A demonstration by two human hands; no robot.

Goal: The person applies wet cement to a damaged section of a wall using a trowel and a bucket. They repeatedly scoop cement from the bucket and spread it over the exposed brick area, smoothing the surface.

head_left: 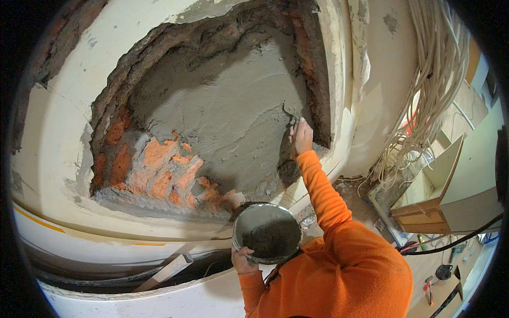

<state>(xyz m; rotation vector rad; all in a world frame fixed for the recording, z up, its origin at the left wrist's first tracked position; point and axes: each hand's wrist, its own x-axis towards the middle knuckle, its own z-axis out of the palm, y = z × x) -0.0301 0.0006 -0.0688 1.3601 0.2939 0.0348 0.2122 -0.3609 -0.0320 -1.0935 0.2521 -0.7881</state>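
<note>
Sleeve point(339, 217), bucket point(245, 227) in L grip point(242, 259)

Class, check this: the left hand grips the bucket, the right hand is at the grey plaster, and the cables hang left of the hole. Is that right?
No: in the head view the cables hang right of the hole. The left hand grips the bucket and the right hand is at the grey plaster.

Grey mortar point(222, 106) at centre, orange bricks point(159, 185) streaked grey at centre left, cream wall point(58, 132) far left, orange sleeve point(324, 193) right of centre.
</note>
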